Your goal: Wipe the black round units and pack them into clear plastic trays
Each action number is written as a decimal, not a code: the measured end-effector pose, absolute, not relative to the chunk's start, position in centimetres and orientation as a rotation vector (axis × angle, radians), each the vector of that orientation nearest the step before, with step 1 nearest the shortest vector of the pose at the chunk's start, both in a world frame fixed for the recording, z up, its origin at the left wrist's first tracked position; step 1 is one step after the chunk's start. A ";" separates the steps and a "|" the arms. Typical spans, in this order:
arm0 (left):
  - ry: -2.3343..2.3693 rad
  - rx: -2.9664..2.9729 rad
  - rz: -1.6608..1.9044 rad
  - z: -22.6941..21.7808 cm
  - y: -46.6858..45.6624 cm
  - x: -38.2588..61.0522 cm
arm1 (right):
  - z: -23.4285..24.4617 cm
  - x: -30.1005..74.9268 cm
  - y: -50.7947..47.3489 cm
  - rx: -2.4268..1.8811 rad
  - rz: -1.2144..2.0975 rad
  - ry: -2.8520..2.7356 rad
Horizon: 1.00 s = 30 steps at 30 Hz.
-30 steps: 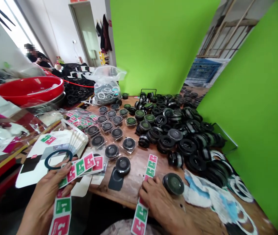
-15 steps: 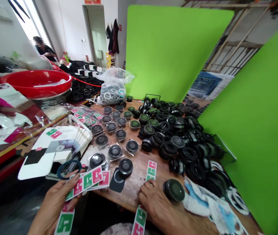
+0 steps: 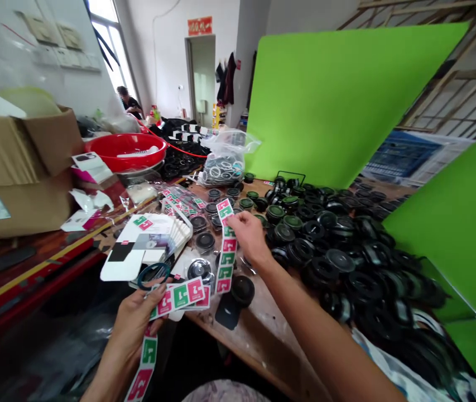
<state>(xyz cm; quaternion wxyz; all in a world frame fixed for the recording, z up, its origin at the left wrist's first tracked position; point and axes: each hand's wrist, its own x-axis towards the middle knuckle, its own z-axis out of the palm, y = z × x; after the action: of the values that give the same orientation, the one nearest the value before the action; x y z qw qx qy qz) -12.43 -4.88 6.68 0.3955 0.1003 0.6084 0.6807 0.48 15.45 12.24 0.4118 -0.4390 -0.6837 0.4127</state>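
Note:
My left hand (image 3: 134, 322) is closed on a strip of pink and green sachets (image 3: 178, 296) and a thin dark ring (image 3: 153, 275), near the table's front edge. A second length of those sachets (image 3: 143, 365) hangs down below that hand. My right hand (image 3: 249, 237) is raised over the table and pinches another strip of pink and green sachets (image 3: 225, 251), which dangles from it. Under it lie several bagged round black lenses (image 3: 205, 241) and one loose black disc (image 3: 242, 290).
A big heap of black round parts (image 3: 338, 245) covers the wooden table (image 3: 258, 335) on the right, in front of green boards (image 3: 330, 100). White cards (image 3: 149, 240), a red basin (image 3: 131, 151), a cardboard box (image 3: 15, 167) and a bag of rings (image 3: 225, 162) stand left and behind. A person sits far back.
My right hand has lifted its sachet strip off the table edge and carried it up and forward over the bagged lenses. The view has swung left and up.

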 end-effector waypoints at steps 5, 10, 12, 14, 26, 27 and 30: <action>1.511 0.335 1.694 7.4 -4.5 -11.5 | 10.7 -1.1 14.7 -1.014 0.968 -1.885; 1.363 0.466 1.453 7.8 -3.6 -8.1 | 10.9 3.2 7.8 -0.459 0.906 -2.250; 1.271 0.512 1.361 7.5 -3.1 -6.8 | 10.5 4.9 6.5 -0.491 0.972 -2.234; 1.260 0.505 1.310 6.9 -2.7 -6.1 | 9.9 6.7 6.8 -0.722 1.080 -2.104; 1.453 0.296 1.547 8.5 -3.0 -10.7 | 6.5 13.9 9.9 -1.541 0.249 -2.901; 1.476 0.296 1.563 8.6 -3.1 -10.8 | 6.2 13.8 9.7 -1.548 0.228 -2.895; 1.494 0.324 1.573 8.3 -3.0 -10.2 | 6.3 13.6 9.0 -1.447 0.130 -2.688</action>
<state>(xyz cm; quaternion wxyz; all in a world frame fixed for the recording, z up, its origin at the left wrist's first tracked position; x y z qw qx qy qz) -10.17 -3.02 8.31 0.4563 0.1315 0.6061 0.6381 13.60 8.96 6.27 0.0431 -0.4730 -0.8790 0.0426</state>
